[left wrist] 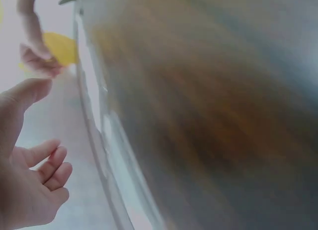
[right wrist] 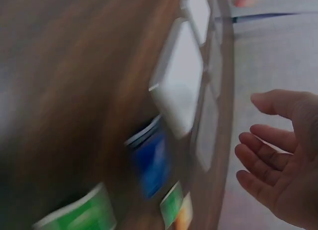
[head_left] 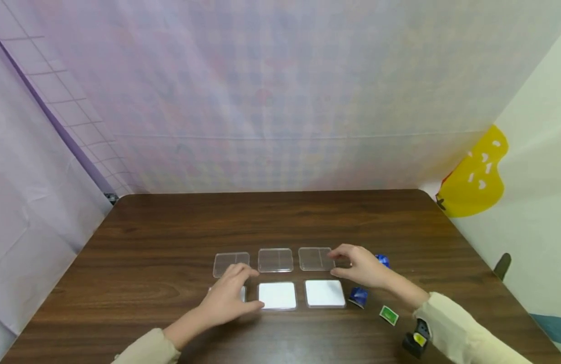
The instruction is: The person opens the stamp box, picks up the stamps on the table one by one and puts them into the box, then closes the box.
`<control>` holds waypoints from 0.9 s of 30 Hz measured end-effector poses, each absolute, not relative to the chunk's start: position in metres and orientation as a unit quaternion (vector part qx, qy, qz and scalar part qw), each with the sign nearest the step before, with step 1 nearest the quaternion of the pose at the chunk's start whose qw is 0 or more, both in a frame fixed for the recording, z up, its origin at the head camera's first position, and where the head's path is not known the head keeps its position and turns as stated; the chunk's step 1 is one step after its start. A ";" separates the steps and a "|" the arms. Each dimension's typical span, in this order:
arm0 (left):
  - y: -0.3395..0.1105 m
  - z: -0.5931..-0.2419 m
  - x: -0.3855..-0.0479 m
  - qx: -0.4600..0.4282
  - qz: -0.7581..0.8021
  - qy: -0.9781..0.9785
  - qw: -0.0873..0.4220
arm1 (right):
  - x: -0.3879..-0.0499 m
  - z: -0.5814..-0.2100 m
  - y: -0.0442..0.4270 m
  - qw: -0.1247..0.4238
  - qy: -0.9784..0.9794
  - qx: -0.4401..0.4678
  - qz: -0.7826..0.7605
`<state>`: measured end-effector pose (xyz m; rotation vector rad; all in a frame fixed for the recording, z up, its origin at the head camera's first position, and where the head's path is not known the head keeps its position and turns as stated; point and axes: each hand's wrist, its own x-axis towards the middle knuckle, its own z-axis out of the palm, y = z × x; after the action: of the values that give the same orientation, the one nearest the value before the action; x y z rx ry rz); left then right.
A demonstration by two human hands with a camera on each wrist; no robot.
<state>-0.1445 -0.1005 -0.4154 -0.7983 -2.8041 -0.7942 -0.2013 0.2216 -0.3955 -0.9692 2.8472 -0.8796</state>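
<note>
Three clear lids lie in a back row: left (head_left: 231, 263), middle (head_left: 275, 260) and right (head_left: 313, 259). In front of them are white-filled clear cases, one in the middle (head_left: 277, 296) and one on the right (head_left: 325, 293); a third is mostly hidden by my left hand (head_left: 226, 298). That hand hovers there with fingers relaxed and thumb apart, holding nothing. At the right lid's right edge is my right hand (head_left: 364, 267), fingers loosely bent and apart; whether it touches the lid I cannot tell. The right wrist view shows it (right wrist: 278, 155) holding nothing.
On the brown table (head_left: 262, 217), blue packets (head_left: 358, 296) (right wrist: 151, 163) and a green packet (head_left: 389, 315) lie right of the cases. Another blue item (head_left: 382, 260) is partly behind my right hand. A black object (head_left: 416, 344) sits near my right sleeve. Curtains stand behind.
</note>
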 end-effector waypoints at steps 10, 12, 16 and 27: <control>-0.043 -0.418 -0.159 -0.295 -0.259 -0.920 0.014 | -0.167 -0.418 0.275 0.008 0.922 -0.242 -0.302; -0.035 -0.420 -0.162 -0.298 -0.258 -0.919 0.009 | -0.162 -0.420 0.278 0.000 0.927 -0.231 -0.295; -0.024 -0.421 -0.165 -0.301 -0.248 -0.921 -0.004 | -0.157 -0.423 0.277 -0.024 0.934 -0.221 -0.279; -0.006 -0.426 -0.170 -0.298 -0.191 -0.935 -0.007 | -0.152 -0.429 0.267 -0.069 0.949 -0.186 -0.244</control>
<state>-0.1699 -0.0061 -0.4264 -0.9408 -2.9520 -0.6020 -0.1525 0.2669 -0.4291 -0.6108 3.1211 -0.8006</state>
